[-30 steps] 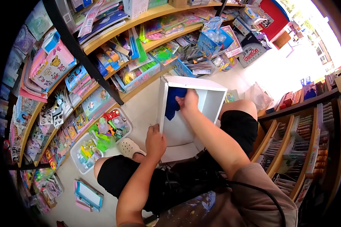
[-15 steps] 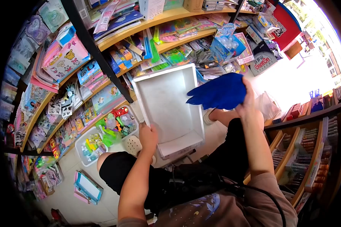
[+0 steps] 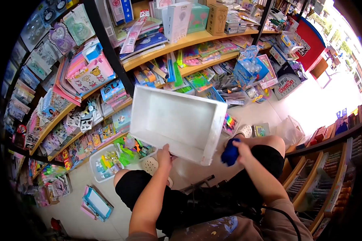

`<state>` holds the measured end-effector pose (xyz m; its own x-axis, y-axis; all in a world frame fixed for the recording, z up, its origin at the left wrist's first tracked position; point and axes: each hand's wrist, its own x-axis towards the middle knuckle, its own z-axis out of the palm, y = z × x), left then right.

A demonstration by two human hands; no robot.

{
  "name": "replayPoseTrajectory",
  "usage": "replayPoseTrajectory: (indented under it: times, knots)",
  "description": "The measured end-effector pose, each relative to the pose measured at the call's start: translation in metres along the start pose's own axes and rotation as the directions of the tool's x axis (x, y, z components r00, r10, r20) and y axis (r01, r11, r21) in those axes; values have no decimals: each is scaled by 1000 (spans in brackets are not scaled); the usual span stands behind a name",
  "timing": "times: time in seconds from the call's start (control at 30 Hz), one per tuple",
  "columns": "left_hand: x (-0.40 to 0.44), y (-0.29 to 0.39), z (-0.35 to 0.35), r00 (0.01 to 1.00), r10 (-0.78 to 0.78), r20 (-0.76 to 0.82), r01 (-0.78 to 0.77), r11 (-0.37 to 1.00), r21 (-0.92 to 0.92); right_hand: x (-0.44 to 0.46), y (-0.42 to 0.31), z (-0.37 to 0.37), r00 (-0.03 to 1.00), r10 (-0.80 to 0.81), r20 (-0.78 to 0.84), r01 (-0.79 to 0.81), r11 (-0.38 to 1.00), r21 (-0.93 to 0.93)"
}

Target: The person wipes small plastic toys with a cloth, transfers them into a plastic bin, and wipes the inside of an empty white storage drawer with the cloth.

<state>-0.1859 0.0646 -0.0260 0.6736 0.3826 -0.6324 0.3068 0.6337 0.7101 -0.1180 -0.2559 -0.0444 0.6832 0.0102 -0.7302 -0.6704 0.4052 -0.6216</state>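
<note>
A white rectangular tray (image 3: 171, 116) with raised walls is tilted in front of me, its hollow side towards the camera. My left hand (image 3: 164, 156) grips the tray's lower edge. Just right of the tray, my right hand (image 3: 243, 153) is closed on a dark blue cloth (image 3: 230, 152), which is bunched up and hangs from the fingers. The cloth is apart from the tray's right wall. Below the tray's left corner stands a clear bin (image 3: 95, 168) of small bright plastic pieces.
Wooden shelves (image 3: 189, 40) packed with stationery curve around the front and left. At right stands a rack (image 3: 309, 176) of pens. A blue open box (image 3: 97, 203) lies on the floor at left. Near my right foot (image 3: 244, 131) are a plastic bag (image 3: 290, 130) and small packages.
The tray has turned and now lies more sideways, tipped towards the left. My right hand has moved down and left with the cloth, which has gone from spread out to bunched.
</note>
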Motion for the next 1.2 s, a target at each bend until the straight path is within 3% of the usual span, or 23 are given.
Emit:
replayPoseTrajectory:
  times: [0.03, 0.13, 0.2, 0.23, 0.33, 0.4, 0.47, 0.5, 0.57, 0.63, 0.7, 0.8, 0.9, 0.97, 1.0, 1.03, 1.07, 1.13, 1.2]
  knots:
    - [-7, 1, 4, 997, -59, 39, 62, 994, -88, 1, 20, 6, 996, 83, 35, -84, 996, 21]
    - [-10, -9, 8, 975, -207, 83, 213, 974, -80, -43, 50, 71, 950, 246, 193, -262, 963, 62]
    - [5, -36, 3, 953, -232, 194, 262, 953, -151, -31, 90, 82, 835, 225, 503, -356, 917, 182]
    - [12, -44, 1, 938, -239, 251, 289, 939, -185, -31, 101, 93, 809, 225, 543, -357, 922, 149]
    - [22, -52, -7, 930, -307, 201, 331, 938, -98, -41, 109, 111, 740, 239, 628, -354, 933, 62]
    - [13, -51, 0, 925, -297, 236, 334, 933, -137, -51, 92, 106, 716, 251, 651, -344, 939, 16]
    - [-3, -46, 10, 923, -310, 226, 354, 915, -191, -46, 93, 95, 785, 298, 544, -253, 955, -157]
    - [19, -68, -4, 926, -284, 250, 316, 944, -98, -42, 98, 87, 817, 309, 487, -214, 946, -242]
    - [2, -58, 4, 938, -268, 220, 290, 954, -75, 9, 136, 47, 781, 60, 621, 303, 833, -462]
    - [1, -55, 7, 943, -258, 210, 271, 962, -35, 4, 129, 53, 779, 36, 626, 321, 834, -448]
    - [13, -67, 1, 939, -273, 207, 276, 961, 18, -25, 108, 65, 833, 259, 490, -177, 962, -208]
    - [-8, -53, 13, 944, -268, 192, 290, 952, -96, -33, 85, 56, 814, 249, 524, -138, 961, -242]
    - [1, -51, 9, 955, -269, 123, 282, 954, -100, -40, 52, 43, 947, 197, 253, -109, 940, -324]
    - [8, -52, 5, 971, -224, 83, 234, 964, -126, -8, 24, 3, 958, 145, 248, -107, 981, -161]
    - [11, -54, 2, 977, -204, 61, 211, 968, -138, -45, -2, 23, 988, 13, 151, 5, 993, -119]
    - [15, -56, -1, 979, -194, 59, 201, 970, -135, -36, -14, 14, 979, -82, 188, 101, 990, -95]
    - [19, -58, -4, 981, -185, 58, 191, 973, -131, -45, -33, 16, 976, -82, 201, 99, 992, -76]
    - [19, -58, -5, 982, -176, 62, 182, 977, -107, -73, -58, 34, 946, -132, 297, 192, 964, -184]
    - [16, -57, -4, 981, -178, 74, 183, 981, -67, -77, -60, 48, 910, -145, 389, 313, 855, -413]
